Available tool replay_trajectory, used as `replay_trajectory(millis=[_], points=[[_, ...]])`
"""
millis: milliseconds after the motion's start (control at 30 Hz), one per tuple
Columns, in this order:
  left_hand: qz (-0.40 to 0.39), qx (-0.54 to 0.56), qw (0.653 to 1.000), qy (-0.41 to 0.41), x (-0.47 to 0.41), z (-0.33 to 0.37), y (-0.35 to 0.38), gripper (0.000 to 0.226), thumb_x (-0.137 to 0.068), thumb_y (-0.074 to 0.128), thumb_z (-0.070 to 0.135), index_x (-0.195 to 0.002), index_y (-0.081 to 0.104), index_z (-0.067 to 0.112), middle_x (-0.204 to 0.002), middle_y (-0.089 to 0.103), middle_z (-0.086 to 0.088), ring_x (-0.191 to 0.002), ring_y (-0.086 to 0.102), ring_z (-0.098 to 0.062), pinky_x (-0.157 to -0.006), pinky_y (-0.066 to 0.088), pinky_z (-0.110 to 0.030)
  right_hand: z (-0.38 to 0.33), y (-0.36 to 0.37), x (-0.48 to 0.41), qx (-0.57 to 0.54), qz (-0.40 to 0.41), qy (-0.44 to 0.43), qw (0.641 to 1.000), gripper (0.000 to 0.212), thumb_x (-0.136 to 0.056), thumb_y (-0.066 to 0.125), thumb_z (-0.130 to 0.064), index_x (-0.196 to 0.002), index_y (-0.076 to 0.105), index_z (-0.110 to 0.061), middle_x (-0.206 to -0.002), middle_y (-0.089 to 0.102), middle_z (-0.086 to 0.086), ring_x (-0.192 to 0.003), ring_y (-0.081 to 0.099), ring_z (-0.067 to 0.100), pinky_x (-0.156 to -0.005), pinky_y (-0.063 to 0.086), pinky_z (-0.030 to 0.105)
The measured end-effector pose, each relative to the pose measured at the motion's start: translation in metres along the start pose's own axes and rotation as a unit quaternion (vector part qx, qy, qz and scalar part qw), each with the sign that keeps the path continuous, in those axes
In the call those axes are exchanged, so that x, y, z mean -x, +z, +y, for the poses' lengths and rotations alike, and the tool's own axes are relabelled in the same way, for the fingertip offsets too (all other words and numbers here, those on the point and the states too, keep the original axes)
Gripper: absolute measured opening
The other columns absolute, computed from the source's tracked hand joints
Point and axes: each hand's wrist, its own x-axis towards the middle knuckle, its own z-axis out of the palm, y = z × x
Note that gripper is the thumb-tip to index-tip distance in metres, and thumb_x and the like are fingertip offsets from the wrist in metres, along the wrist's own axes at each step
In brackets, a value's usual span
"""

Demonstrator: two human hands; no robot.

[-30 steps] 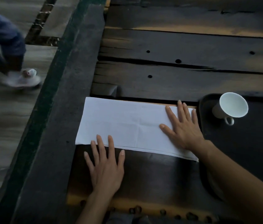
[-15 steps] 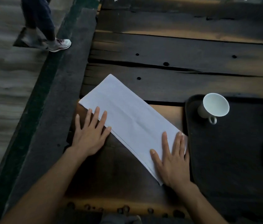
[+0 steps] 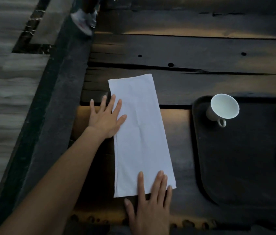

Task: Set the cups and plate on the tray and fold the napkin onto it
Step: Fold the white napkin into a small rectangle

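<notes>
Since a moment ago you've swung the napkin [image 3: 140, 133] upright at frame centre on the desk [image 3: 201, 82]. Your left hand [image 3: 106, 118] lies flat and spread on its left edge, right hand [image 3: 150, 200] flat on the lower end, neither gripping. Sliding could smear the fold before it reaches the tray [image 3: 235, 167], right, beside the cup [image 3: 223, 107].

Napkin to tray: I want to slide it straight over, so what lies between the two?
In the head view, only bare dark wooden tabletop separates the napkin from the tray; nothing stands there.
</notes>
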Motion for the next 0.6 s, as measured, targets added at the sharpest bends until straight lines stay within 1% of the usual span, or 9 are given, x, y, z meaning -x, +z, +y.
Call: replay_trajectory(millis=[33, 100, 200, 267, 333, 433, 500, 533, 600], points=[[-0.001, 0.003, 1.000, 0.001, -0.001, 0.001, 0.000, 0.071, -0.097, 0.005, 0.067, -0.157, -0.011, 0.034, -0.167, -0.020, 0.005, -0.154, -0.017, -0.026, -0.117, -0.012, -0.064, -0.005, 0.001, 0.004, 0.001, -0.012, -0.007, 1.000, 0.080, -0.080, 0.041, -0.069, -0.144, 0.054, -0.021, -0.147, 0.040, 0.037, -0.132, 0.046, 0.054, -0.107, 0.025, 0.060], [0.001, 0.007, 1.000, 0.006, -0.003, 0.002, 0.001, 0.070, -0.097, 0.006, 0.066, -0.157, -0.013, 0.035, -0.166, -0.022, 0.006, -0.154, -0.016, -0.026, -0.118, -0.010, -0.064, -0.010, 0.002, 0.009, 0.008, -0.025, -0.023, 0.999, 0.078, -0.083, 0.041, -0.069, -0.144, 0.054, -0.022, -0.143, 0.046, 0.036, -0.129, 0.049, 0.054, -0.108, 0.023, 0.059], [-0.003, 0.018, 1.000, 0.015, -0.007, -0.001, 0.002, 0.070, -0.097, 0.006, 0.068, -0.155, -0.016, 0.038, -0.165, -0.025, 0.007, -0.154, -0.016, -0.026, -0.118, -0.008, -0.064, -0.010, 0.005, 0.011, 0.006, -0.019, -0.039, 0.999, 0.080, -0.081, 0.042, -0.073, -0.144, 0.044, -0.024, -0.142, 0.048, 0.035, -0.133, 0.038, 0.050, -0.112, 0.010, 0.055], [-0.005, 0.023, 1.000, 0.019, -0.009, -0.003, 0.002, 0.070, -0.096, 0.007, 0.068, -0.155, -0.017, 0.039, -0.165, -0.026, 0.007, -0.154, -0.015, -0.026, -0.118, -0.008, -0.064, -0.007, 0.007, 0.010, 0.002, -0.022, -0.043, 0.999, 0.084, -0.076, 0.045, -0.076, -0.143, 0.044, -0.025, -0.142, 0.048, 0.034, -0.133, 0.035, 0.046, -0.112, 0.010, 0.055], [-0.004, 0.028, 0.999, 0.023, -0.010, -0.004, 0.002, 0.070, -0.097, 0.007, 0.068, -0.155, -0.017, 0.038, -0.165, -0.025, 0.006, -0.154, -0.014, -0.026, -0.118, -0.007, -0.063, -0.004, 0.008, 0.009, -0.002, -0.021, -0.050, 0.999, 0.079, -0.083, 0.035, -0.078, -0.143, 0.044, -0.027, -0.144, 0.047, 0.033, -0.136, 0.034, 0.045, -0.112, 0.011, 0.057], [0.026, 0.036, 0.999, 0.028, -0.008, 0.000, 0.004, 0.069, -0.098, 0.008, 0.065, -0.157, -0.012, 0.034, -0.166, -0.022, 0.002, -0.154, -0.015, -0.026, -0.120, -0.007, -0.061, 0.000, 0.005, 0.001, -0.017, -0.008, -0.065, 0.998, 0.080, -0.086, 0.026, -0.079, -0.145, 0.045, -0.028, -0.153, 0.037, 0.029, -0.150, 0.015, 0.041, -0.113, 0.012, 0.058], [0.074, 0.045, 0.995, 0.047, -0.002, 0.009, 0.006, 0.068, -0.100, 0.008, 0.062, -0.158, -0.006, 0.030, -0.168, -0.016, -0.002, -0.154, -0.013, -0.026, -0.121, -0.005, -0.059, 0.001, -0.001, -0.015, -0.027, 0.005, -0.094, 0.995, 0.077, -0.092, 0.029, -0.073, -0.149, 0.046, -0.025, -0.157, 0.033, 0.026, -0.150, 0.020, 0.041, -0.113, 0.019, 0.060], [0.094, 0.049, 0.992, 0.064, 0.002, 0.015, 0.007, 0.068, -0.100, 0.008, 0.060, -0.159, -0.006, 0.029, -0.168, -0.014, -0.003, -0.155, -0.012, -0.026, -0.121, -0.004, -0.058, 0.002, -0.006, -0.028, -0.035, 0.012, -0.110, 0.993, 0.074, -0.096, 0.027, -0.067, -0.152, 0.042, -0.023, -0.159, 0.029, 0.024, -0.149, 0.024, 0.042, -0.111, 0.020, 0.061], [0.106, 0.050, 0.987, 0.109, 0.008, 0.029, 0.011, 0.066, -0.100, 0.007, 0.059, -0.159, -0.007, 0.031, -0.169, -0.013, -0.003, -0.155, -0.011, -0.026, -0.122, -0.003, -0.058, 0.004, -0.016, -0.064, -0.037, 0.041, -0.141, 0.988, 0.069, -0.102, 0.020, -0.058, -0.159, 0.023, -0.020, -0.166, 0.010, 0.018, -0.153, 0.010, 0.037, -0.116, 0.011, 0.060]])
